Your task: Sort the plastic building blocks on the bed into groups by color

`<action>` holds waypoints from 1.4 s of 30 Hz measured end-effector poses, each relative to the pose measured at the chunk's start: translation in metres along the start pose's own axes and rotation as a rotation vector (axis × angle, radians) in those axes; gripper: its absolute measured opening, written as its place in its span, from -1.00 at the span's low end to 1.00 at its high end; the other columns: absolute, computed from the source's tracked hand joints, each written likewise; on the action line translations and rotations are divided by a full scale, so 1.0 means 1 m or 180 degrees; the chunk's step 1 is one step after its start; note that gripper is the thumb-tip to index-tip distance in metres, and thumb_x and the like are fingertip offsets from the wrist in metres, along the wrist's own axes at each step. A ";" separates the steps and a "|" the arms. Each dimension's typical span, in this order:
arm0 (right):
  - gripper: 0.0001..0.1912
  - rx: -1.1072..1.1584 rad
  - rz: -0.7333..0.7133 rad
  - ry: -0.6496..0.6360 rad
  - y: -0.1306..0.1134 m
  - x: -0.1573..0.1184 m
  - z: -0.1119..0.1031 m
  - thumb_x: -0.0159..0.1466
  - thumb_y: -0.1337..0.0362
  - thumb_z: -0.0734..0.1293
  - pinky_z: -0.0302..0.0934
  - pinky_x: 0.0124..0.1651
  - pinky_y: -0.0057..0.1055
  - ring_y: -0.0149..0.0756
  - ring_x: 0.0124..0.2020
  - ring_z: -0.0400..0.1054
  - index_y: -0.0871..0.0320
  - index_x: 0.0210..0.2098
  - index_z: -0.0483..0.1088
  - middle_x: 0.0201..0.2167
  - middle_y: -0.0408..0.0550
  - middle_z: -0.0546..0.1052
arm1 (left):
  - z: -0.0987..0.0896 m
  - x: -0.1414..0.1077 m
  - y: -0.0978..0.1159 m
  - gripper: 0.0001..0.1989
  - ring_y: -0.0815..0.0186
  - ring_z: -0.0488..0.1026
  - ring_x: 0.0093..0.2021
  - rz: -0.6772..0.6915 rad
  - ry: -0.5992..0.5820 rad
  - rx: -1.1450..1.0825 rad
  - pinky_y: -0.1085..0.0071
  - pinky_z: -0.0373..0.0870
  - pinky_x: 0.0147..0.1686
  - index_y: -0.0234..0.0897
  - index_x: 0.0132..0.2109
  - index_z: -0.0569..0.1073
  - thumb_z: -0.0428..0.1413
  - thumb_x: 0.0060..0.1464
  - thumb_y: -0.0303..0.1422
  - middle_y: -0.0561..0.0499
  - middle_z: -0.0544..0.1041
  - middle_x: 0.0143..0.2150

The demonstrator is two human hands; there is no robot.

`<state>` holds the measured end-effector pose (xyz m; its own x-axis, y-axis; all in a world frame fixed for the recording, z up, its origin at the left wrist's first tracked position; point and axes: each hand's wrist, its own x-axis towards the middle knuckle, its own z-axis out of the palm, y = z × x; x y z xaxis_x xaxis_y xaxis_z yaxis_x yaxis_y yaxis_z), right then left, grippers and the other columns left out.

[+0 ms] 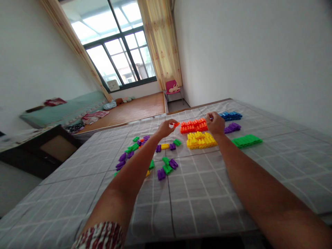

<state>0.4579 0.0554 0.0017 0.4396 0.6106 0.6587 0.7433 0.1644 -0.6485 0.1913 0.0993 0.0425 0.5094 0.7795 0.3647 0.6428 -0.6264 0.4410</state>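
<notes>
My left hand (165, 129) pinches a small orange plastic piece (177, 124) between thumb and fingertips, just left of the orange block of pieces (193, 126). At the right end of that block hovers my right hand (216, 123), its fingers closed together; what they hold, if anything, is hidden. In front of the orange block lies a stack of yellow pieces (201, 140). Beyond and beside my right hand are groups of blue pieces (230, 116), purple pieces (232, 128) and green pieces (247, 141). Loose mixed pieces (167, 168) lie scattered around my left forearm.
A grey checked cloth (197, 197) covers the surface under the pieces. Behind it are a low wooden platform (140, 108), a pink chair (171, 84) with a soft toy, and a window (124, 52) with curtains. A dark cabinet (38, 148) stands at left.
</notes>
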 end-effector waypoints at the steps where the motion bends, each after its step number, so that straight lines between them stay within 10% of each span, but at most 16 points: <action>1: -0.75 0.0022 -0.0004 0.0059 0.001 0.001 0.000 0.25 0.17 0.18 0.19 -0.26 -0.35 -0.24 -0.45 0.36 0.17 -0.32 0.42 -0.38 0.03 0.55 | 0.004 0.006 0.004 -0.69 0.28 0.50 -0.12 0.0036 0.0048 0.0119 0.33 0.46 -0.11 -0.23 -0.10 0.51 0.09 -0.02 -0.54 -0.01 0.58 -0.10; 13: -0.75 0.0174 0.0128 0.0208 0.007 0.008 0.000 0.25 0.17 0.18 0.21 -0.27 -0.34 -0.23 -0.43 0.39 0.16 -0.32 0.43 -0.38 0.02 0.56 | 0.054 0.069 0.036 -0.51 0.28 0.42 -0.02 0.0716 -0.0247 0.0920 0.37 0.39 -0.05 -0.16 0.05 0.48 -0.03 0.03 -0.65 -0.04 0.51 -0.01; 27: -0.77 0.0180 0.0069 0.0064 0.003 0.007 0.005 0.25 0.18 0.18 0.22 -0.29 -0.35 -0.24 -0.44 0.38 0.15 -0.32 0.42 -0.37 0.02 0.56 | 0.063 0.077 0.012 -0.42 0.29 0.35 0.10 0.1534 -0.0481 0.0976 0.31 0.35 0.08 -0.20 0.09 0.46 -0.10 -0.02 -0.69 -0.03 0.51 0.06; 32: -0.78 0.0235 -0.0010 -0.0171 0.008 0.003 0.011 0.21 0.23 0.19 0.24 -0.29 -0.34 -0.22 -0.43 0.39 0.17 -0.29 0.43 -0.35 0.05 0.57 | 0.009 0.046 -0.022 -0.47 0.31 0.36 0.12 0.0704 0.0275 0.0856 0.26 0.27 0.18 -0.23 0.07 0.46 -0.12 0.01 -0.66 -0.02 0.48 0.11; 36: -0.73 0.0215 -0.0196 -0.0092 0.011 0.001 0.016 0.20 0.29 0.17 0.25 -0.26 -0.30 -0.24 -0.44 0.37 0.21 -0.17 0.42 -0.25 0.09 0.56 | -0.039 0.003 -0.059 -0.62 0.27 0.45 -0.01 -0.0587 -0.0026 0.1217 0.31 0.33 0.08 -0.24 0.03 0.50 -0.05 0.12 -0.51 -0.04 0.55 0.01; 42: -0.73 0.0207 -0.0472 -0.0033 0.010 -0.002 0.015 0.20 0.31 0.17 0.26 -0.25 -0.31 -0.27 -0.45 0.36 0.20 -0.16 0.41 -0.24 0.06 0.55 | -0.032 -0.040 -0.072 -0.72 0.21 0.50 -0.16 -0.1200 -0.0684 0.1420 0.36 0.39 -0.16 -0.25 -0.10 0.55 0.07 0.13 -0.24 -0.09 0.60 -0.13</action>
<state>0.4568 0.0673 -0.0115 0.3219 0.5838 0.7453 0.7652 0.3031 -0.5679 0.1061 0.1130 0.0224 0.2749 0.9598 0.0569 0.9543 -0.2796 0.1053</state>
